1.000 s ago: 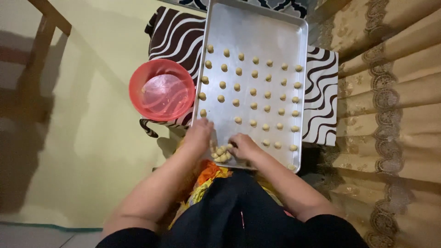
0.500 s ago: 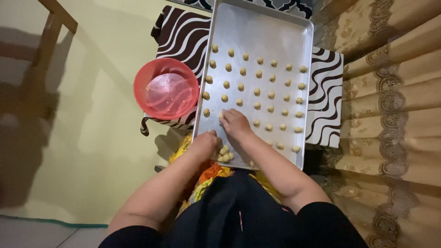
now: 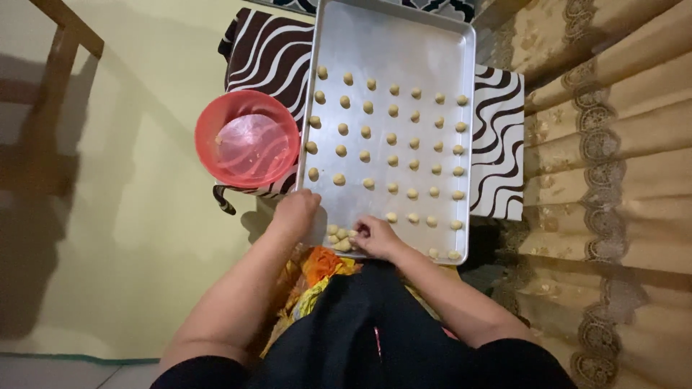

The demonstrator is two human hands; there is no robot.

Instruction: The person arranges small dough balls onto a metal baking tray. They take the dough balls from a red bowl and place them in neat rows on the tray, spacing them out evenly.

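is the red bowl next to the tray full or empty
Nearly empty. The red bowl sits upright beside the metal tray, and its bare inside shows, with only faint smears or crumbs; what they are cannot be told.

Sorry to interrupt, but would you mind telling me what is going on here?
A person is seated over a metal baking tray holding rows of small dough balls. The right hand picks at a small heap of dough pieces at the tray's near edge, and the left hand rests at the near left corner. A red plastic bowl sits to the left.
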